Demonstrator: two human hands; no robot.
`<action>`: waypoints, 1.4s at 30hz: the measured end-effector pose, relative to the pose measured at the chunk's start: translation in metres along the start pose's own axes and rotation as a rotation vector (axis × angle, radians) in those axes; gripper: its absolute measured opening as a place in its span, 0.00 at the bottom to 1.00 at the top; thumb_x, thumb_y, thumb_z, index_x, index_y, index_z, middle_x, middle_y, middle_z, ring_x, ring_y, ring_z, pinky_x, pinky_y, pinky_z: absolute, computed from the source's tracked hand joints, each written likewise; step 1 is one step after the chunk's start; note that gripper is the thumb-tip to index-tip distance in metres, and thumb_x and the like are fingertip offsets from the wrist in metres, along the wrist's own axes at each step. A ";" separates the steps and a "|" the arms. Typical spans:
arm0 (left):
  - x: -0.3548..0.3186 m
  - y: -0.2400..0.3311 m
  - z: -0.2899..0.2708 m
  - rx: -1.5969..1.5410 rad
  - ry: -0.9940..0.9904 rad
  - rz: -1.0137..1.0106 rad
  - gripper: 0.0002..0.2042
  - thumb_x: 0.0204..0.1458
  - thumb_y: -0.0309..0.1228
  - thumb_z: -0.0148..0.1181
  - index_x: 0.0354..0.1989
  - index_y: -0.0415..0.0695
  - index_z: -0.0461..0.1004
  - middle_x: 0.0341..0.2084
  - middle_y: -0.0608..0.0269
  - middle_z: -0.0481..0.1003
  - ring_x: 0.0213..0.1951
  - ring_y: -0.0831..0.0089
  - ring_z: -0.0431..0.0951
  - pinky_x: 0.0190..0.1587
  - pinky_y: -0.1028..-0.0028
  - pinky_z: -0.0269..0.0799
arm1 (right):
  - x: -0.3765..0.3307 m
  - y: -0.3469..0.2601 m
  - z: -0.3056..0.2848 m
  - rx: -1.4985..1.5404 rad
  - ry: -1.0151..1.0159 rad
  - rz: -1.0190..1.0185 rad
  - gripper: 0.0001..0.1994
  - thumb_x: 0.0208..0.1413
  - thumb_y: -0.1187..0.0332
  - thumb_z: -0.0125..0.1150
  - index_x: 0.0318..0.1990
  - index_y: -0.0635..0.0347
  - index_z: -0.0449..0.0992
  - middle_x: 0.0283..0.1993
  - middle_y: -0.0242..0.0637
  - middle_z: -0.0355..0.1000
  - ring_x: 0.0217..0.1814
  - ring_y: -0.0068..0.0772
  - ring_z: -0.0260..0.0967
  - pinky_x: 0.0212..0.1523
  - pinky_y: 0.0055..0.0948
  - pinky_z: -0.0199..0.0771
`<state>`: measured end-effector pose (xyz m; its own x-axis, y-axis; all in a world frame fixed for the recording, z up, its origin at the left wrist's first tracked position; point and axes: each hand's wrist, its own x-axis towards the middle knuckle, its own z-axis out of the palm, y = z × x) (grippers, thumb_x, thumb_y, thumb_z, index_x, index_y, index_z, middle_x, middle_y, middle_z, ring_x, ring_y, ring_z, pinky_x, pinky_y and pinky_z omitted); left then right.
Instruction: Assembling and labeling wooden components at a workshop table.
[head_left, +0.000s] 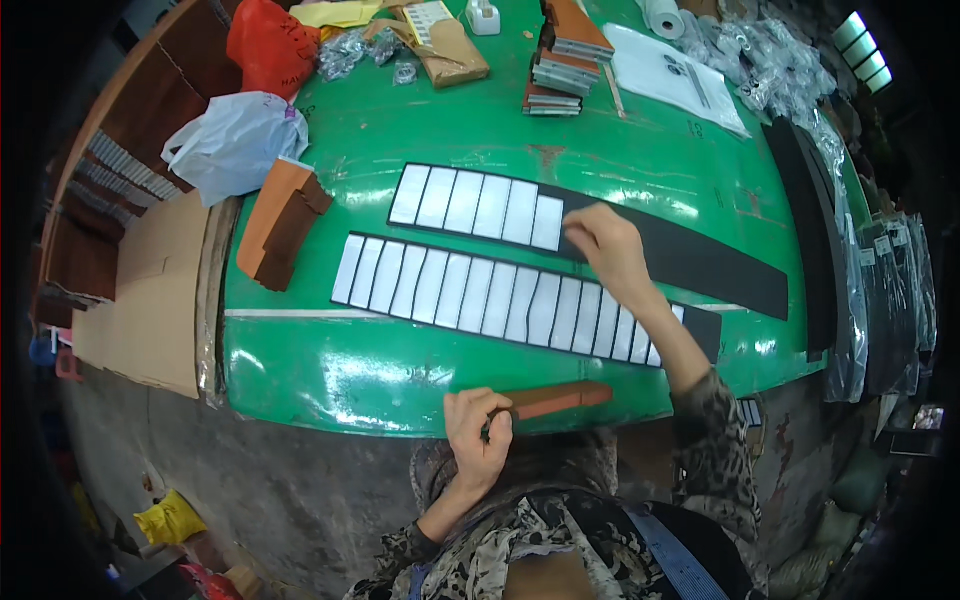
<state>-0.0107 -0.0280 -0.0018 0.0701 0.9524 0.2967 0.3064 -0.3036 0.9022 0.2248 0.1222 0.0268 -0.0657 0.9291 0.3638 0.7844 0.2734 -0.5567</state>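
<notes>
Right hand (603, 248) out on upper black strip (690, 262), fingers curled down beside last white card (547, 222) — grip on it, cannot tell. Left hand (478, 428) clamped round brown stack (552, 399) at near edge of green surface (470, 130) (second strip nearly full of cards).

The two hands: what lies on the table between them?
In the head view, the nearer black strip with white cards lies between the left hand and right hand.
</notes>
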 end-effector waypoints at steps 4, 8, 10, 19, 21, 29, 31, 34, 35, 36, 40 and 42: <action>-0.002 -0.005 -0.002 -0.002 0.010 -0.033 0.08 0.43 0.31 0.63 0.30 0.43 0.74 0.30 0.62 0.70 0.31 0.65 0.64 0.33 0.68 0.61 | 0.045 0.036 0.028 -0.146 -0.073 0.007 0.08 0.45 0.72 0.65 0.34 0.60 0.75 0.35 0.39 0.71 0.34 0.44 0.71 0.34 0.38 0.72; -0.001 -0.007 -0.001 0.017 -0.001 -0.044 0.10 0.38 0.31 0.67 0.29 0.44 0.75 0.30 0.62 0.69 0.31 0.64 0.64 0.33 0.68 0.61 | 0.065 0.051 0.039 -0.277 -0.148 -0.067 0.09 0.43 0.72 0.66 0.34 0.60 0.75 0.30 0.40 0.70 0.34 0.45 0.71 0.34 0.39 0.72; -0.002 -0.006 -0.003 0.022 -0.019 -0.059 0.10 0.38 0.31 0.67 0.29 0.44 0.75 0.30 0.62 0.69 0.31 0.64 0.64 0.33 0.68 0.60 | 0.068 0.056 0.042 -0.246 -0.185 -0.077 0.09 0.42 0.73 0.66 0.33 0.61 0.75 0.28 0.41 0.70 0.33 0.44 0.71 0.33 0.39 0.72; -0.004 -0.008 -0.004 0.009 -0.039 -0.054 0.11 0.38 0.32 0.68 0.30 0.44 0.75 0.29 0.62 0.69 0.31 0.64 0.64 0.33 0.68 0.60 | 0.052 0.061 0.056 -0.388 0.024 -0.284 0.00 0.47 0.77 0.59 0.27 0.62 0.74 0.24 0.41 0.71 0.30 0.43 0.71 0.27 0.39 0.71; -0.005 -0.007 -0.005 0.010 -0.047 -0.075 0.11 0.42 0.35 0.66 0.30 0.43 0.74 0.29 0.61 0.69 0.33 0.64 0.65 0.35 0.68 0.60 | 0.055 0.060 0.053 -0.327 0.023 -0.219 0.02 0.47 0.75 0.59 0.29 0.63 0.76 0.26 0.42 0.72 0.29 0.44 0.71 0.28 0.37 0.72; 0.001 -0.005 -0.003 -0.010 -0.021 -0.081 0.11 0.39 0.29 0.67 0.33 0.43 0.75 0.32 0.61 0.71 0.34 0.62 0.66 0.37 0.67 0.61 | 0.067 0.078 0.038 0.512 -0.016 0.639 0.11 0.58 0.67 0.54 0.37 0.66 0.77 0.35 0.36 0.76 0.34 0.23 0.72 0.34 0.22 0.73; 0.004 -0.002 -0.001 -0.029 0.041 -0.073 0.12 0.39 0.28 0.67 0.34 0.43 0.75 0.33 0.60 0.71 0.36 0.62 0.67 0.38 0.66 0.61 | 0.062 0.066 0.027 0.724 0.020 0.690 0.11 0.59 0.66 0.52 0.38 0.66 0.75 0.37 0.38 0.75 0.35 0.24 0.72 0.36 0.22 0.74; 0.005 0.003 0.001 0.115 0.040 0.048 0.12 0.37 0.27 0.68 0.33 0.45 0.77 0.34 0.63 0.70 0.37 0.63 0.67 0.40 0.66 0.61 | 0.034 0.048 0.002 0.908 -0.031 0.653 0.10 0.60 0.65 0.51 0.40 0.65 0.72 0.40 0.39 0.74 0.39 0.25 0.72 0.41 0.22 0.74; 0.005 0.005 -0.003 0.203 0.028 0.120 0.12 0.36 0.27 0.68 0.32 0.45 0.77 0.34 0.65 0.71 0.37 0.64 0.67 0.40 0.67 0.60 | 0.020 0.031 -0.007 0.957 -0.060 0.644 0.10 0.60 0.66 0.52 0.40 0.65 0.72 0.40 0.39 0.74 0.39 0.25 0.71 0.42 0.23 0.74; 0.004 0.008 -0.007 0.292 0.019 0.199 0.11 0.36 0.27 0.68 0.32 0.46 0.77 0.34 0.66 0.71 0.37 0.65 0.67 0.40 0.67 0.59 | 0.010 0.015 -0.015 1.010 -0.089 0.627 0.09 0.59 0.67 0.53 0.41 0.65 0.71 0.41 0.39 0.73 0.40 0.25 0.71 0.43 0.23 0.74; 0.002 0.010 0.000 0.518 0.047 0.368 0.10 0.36 0.26 0.66 0.30 0.47 0.78 0.35 0.67 0.72 0.39 0.66 0.67 0.43 0.68 0.57 | -0.069 -0.005 -0.045 1.001 -0.136 0.623 0.13 0.58 0.73 0.54 0.50 0.69 0.70 0.45 0.39 0.72 0.45 0.27 0.70 0.47 0.28 0.72; 0.002 0.014 0.003 0.664 0.053 0.456 0.10 0.35 0.26 0.66 0.30 0.48 0.79 0.34 0.68 0.72 0.39 0.67 0.68 0.44 0.68 0.55 | -0.110 -0.002 -0.049 1.078 -0.159 0.677 0.14 0.57 0.72 0.57 0.49 0.68 0.71 0.45 0.40 0.72 0.45 0.27 0.70 0.48 0.29 0.73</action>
<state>-0.0037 -0.0305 0.0100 0.2844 0.7310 0.6203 0.7597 -0.5665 0.3193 0.2604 0.0076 0.0243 0.0174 0.9603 -0.2785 -0.1987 -0.2697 -0.9422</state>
